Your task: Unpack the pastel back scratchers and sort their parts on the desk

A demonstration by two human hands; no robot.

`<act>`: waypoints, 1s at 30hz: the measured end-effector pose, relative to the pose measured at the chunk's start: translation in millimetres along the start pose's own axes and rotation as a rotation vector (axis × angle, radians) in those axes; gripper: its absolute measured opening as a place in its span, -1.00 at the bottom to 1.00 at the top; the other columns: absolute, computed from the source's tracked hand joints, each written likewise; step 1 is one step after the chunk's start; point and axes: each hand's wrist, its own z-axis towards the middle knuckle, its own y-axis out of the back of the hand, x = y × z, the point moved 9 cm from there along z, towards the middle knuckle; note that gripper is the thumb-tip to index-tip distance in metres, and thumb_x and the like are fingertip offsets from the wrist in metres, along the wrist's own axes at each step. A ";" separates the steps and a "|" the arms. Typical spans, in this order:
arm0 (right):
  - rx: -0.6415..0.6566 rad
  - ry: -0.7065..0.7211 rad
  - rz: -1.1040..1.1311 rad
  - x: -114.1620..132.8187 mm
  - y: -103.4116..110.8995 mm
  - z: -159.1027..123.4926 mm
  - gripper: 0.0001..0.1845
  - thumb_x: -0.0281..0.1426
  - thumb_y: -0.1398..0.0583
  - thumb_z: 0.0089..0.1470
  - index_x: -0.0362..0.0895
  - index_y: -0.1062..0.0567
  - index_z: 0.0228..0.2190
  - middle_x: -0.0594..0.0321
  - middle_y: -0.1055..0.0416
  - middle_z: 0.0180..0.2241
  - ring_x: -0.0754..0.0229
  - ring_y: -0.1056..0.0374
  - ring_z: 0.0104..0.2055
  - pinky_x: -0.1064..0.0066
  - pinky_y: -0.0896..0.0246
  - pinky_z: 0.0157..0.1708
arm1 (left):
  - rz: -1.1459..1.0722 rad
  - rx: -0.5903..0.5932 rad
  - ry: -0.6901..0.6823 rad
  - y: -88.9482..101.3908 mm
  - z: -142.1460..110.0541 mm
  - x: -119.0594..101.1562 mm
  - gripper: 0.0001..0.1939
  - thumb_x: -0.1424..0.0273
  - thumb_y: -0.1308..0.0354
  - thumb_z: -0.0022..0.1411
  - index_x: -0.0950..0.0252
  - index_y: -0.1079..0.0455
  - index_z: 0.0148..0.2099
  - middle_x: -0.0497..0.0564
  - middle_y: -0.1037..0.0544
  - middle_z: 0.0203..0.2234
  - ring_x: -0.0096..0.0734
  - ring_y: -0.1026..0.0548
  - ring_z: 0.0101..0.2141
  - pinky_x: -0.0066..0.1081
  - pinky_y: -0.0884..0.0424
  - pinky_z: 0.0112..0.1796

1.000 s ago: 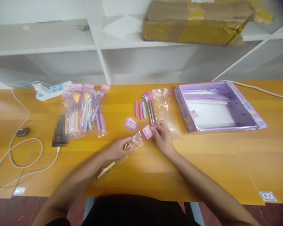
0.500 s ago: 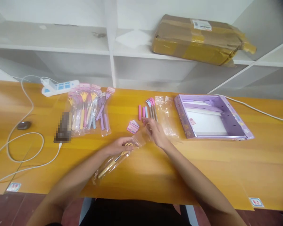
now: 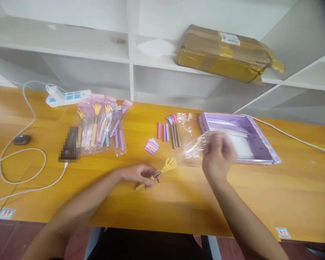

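A yellow hand-shaped back scratcher [image 3: 169, 165] is out of its wrapper, its claw end pointing right and up. My left hand [image 3: 141, 175] is closed around its handle near the metal rod. My right hand [image 3: 219, 155], blurred by motion, pinches a clear plastic bag [image 3: 194, 148] just in front of the purple box. Beyond my hands lie pink and blue handle sleeves [image 3: 164, 133] and several claw-ended metal rods [image 3: 174, 133]. Small pink cards [image 3: 151, 146] rest nearer to my left hand.
Several bagged back scratchers [image 3: 97, 124] lie at the left, beside a pixelated dark object [image 3: 70, 144] on a white cable. A power strip [image 3: 69, 97] is behind them. The purple box [image 3: 260, 159] stands at the right. A taped carton [image 3: 224, 54] sits on the shelf.
The yellow back scratcher has come out of its clear bag and stays in my left hand, now claw end right. My right hand has moved right with the bag.
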 end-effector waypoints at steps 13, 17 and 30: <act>0.091 -0.232 -0.289 -78.3 25.3 85.6 -0.61 0.02 -0.13 0.37 -0.04 -0.44 -0.22 0.31 -0.34 -0.42 0.22 -0.23 -0.47 0.35 -0.18 -0.44 | -0.072 -0.045 0.036 -2.2 0.5 -1.8 -0.40 -0.18 -0.29 0.34 0.29 -0.46 -0.01 -0.14 -0.35 -0.45 -0.53 -0.24 -0.49 -0.43 -0.19 -0.40; 0.371 -0.275 -0.661 -121.1 15.2 109.8 -0.67 -0.14 -0.15 0.36 -0.10 -0.52 -0.32 0.18 -0.43 -0.48 0.11 -0.30 -0.43 0.27 -0.21 -0.33 | -0.121 -0.081 0.079 2.2 1.9 4.7 -0.42 -0.18 -0.20 0.39 0.29 -0.43 -0.08 -0.13 -0.33 -0.46 -0.51 -0.22 -0.49 -0.42 -0.19 -0.39; 0.472 -0.100 -1.145 -84.3 0.4 68.7 -0.59 -0.16 -0.03 0.47 -0.12 -0.47 0.11 -0.26 -0.48 0.08 -0.19 -0.50 -0.08 0.10 -0.32 -0.16 | -0.210 -0.077 -0.019 4.8 3.7 0.9 -0.55 0.06 -0.25 0.40 0.28 -0.38 0.13 -0.13 -0.31 -0.43 -0.49 -0.24 -0.49 -0.43 -0.22 -0.40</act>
